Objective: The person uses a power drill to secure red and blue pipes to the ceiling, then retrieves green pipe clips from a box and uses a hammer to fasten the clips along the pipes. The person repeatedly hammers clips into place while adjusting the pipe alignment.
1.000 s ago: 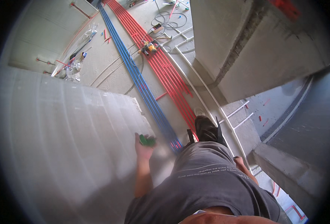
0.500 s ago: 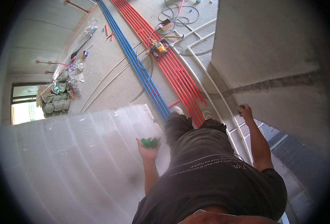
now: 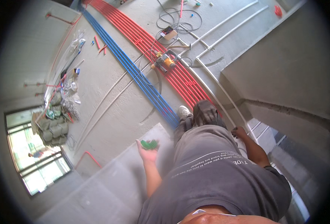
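Observation:
My left hand is held out palm up beside my body. Small green pieces, plastic by their look, rest on its palm and fingers, with the thumb raised at their side. Their exact kind is too small to make out. My right hand hangs low by my right thigh, its fingers curled and turned away, so whatever they hold is hidden. White pipes run along the floor close to that hand. Beneath my feet and ahead lie rows of red pipes and blue pipes.
A yellow power tool lies across the red pipes with its cable, near a hammer and a small box. Grey bundles are heaped by the window. Low walls rise on my left and right.
My body has moved forward along the pipes, one foot stepping ahead. My right hand has swung back and down toward my thigh. The left hand still carries the green pieces.

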A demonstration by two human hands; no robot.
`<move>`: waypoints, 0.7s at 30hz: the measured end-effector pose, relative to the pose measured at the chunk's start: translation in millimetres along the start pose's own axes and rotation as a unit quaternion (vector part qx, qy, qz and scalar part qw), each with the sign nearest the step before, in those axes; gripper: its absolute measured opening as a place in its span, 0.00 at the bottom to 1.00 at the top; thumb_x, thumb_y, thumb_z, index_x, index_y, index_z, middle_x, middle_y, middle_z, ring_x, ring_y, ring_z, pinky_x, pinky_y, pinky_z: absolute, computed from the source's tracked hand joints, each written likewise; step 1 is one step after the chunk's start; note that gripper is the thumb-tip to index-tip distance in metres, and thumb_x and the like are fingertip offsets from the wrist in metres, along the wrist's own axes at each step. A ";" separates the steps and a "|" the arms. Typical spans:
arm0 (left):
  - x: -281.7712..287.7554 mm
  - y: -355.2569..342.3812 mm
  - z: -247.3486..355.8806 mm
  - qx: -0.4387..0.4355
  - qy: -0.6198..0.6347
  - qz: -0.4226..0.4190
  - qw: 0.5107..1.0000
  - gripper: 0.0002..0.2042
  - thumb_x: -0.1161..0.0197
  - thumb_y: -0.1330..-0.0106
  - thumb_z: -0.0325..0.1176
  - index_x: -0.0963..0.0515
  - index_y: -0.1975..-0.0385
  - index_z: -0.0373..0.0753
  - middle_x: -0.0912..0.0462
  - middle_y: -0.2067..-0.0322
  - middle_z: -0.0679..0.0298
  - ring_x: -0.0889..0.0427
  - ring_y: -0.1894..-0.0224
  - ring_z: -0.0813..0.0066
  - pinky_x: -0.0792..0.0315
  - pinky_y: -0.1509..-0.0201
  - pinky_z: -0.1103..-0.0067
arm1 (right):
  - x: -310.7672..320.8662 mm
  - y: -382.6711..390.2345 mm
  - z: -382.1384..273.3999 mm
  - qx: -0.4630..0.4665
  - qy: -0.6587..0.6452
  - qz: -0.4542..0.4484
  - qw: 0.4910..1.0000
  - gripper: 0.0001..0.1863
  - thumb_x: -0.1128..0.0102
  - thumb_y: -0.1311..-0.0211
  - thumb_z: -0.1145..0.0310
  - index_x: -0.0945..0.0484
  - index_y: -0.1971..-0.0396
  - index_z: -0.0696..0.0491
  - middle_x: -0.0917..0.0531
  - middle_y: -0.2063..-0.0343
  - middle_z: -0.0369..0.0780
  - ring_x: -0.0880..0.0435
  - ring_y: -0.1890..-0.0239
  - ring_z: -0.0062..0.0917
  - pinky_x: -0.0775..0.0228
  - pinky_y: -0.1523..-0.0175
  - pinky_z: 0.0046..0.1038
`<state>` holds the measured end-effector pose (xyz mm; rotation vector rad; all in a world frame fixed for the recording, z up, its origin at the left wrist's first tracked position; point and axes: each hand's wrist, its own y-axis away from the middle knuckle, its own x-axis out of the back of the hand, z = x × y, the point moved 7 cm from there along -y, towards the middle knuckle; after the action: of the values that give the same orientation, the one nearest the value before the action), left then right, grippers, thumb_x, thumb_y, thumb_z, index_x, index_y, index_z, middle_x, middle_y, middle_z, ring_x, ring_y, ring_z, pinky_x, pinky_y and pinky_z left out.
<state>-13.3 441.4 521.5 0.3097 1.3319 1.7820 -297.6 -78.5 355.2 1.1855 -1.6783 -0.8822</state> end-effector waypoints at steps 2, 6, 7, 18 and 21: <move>-20.0 -17.2 37.7 0.014 -0.018 0.001 1.000 0.35 0.42 0.37 0.70 0.24 0.67 0.34 0.18 0.62 0.47 0.18 0.52 0.34 0.17 0.59 0.54 | -20.5 -10.1 -22.5 0.004 -0.033 0.004 0.999 0.11 0.29 0.45 0.64 0.19 0.70 0.56 0.17 0.77 0.38 0.18 0.78 0.25 0.29 0.75 0.31; -82.7 -56.7 99.9 0.046 -0.082 -0.023 0.995 0.35 0.42 0.36 0.70 0.23 0.67 0.33 0.17 0.62 0.47 0.18 0.52 0.34 0.17 0.59 0.54 | -55.8 -30.7 -101.2 0.042 -0.151 0.049 0.986 0.10 0.30 0.44 0.69 0.19 0.67 0.59 0.15 0.73 0.40 0.16 0.73 0.25 0.25 0.68 0.30; -101.6 -66.9 110.0 0.061 -0.101 -0.030 0.992 0.35 0.42 0.36 0.70 0.24 0.63 0.33 0.17 0.60 0.46 0.19 0.50 0.35 0.18 0.58 0.54 | -60.9 -36.2 -117.9 0.038 -0.165 0.053 0.984 0.10 0.31 0.44 0.70 0.19 0.66 0.59 0.15 0.73 0.40 0.16 0.72 0.25 0.25 0.67 0.29; -314.2 -152.4 215.9 0.083 -0.260 -0.019 0.962 0.35 0.44 0.34 0.69 0.25 0.57 0.34 0.21 0.53 0.43 0.22 0.45 0.34 0.19 0.53 0.51 | -121.3 -139.7 -284.1 -0.080 -0.255 0.012 0.964 0.08 0.31 0.39 0.68 0.23 0.70 0.52 0.20 0.80 0.35 0.22 0.81 0.21 0.33 0.76 0.26; -369.6 -154.6 241.8 0.068 -0.310 -0.023 0.948 0.35 0.45 0.34 0.69 0.25 0.57 0.34 0.21 0.53 0.44 0.22 0.45 0.34 0.19 0.53 0.51 | -114.1 -148.3 -346.3 -0.051 -0.293 0.016 0.955 0.07 0.32 0.37 0.67 0.22 0.66 0.52 0.19 0.78 0.35 0.21 0.78 0.20 0.32 0.74 0.25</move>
<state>436.4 330.6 588.2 0.8327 0.9884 1.3841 92.0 -34.6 320.1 0.8664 -2.0742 -1.3763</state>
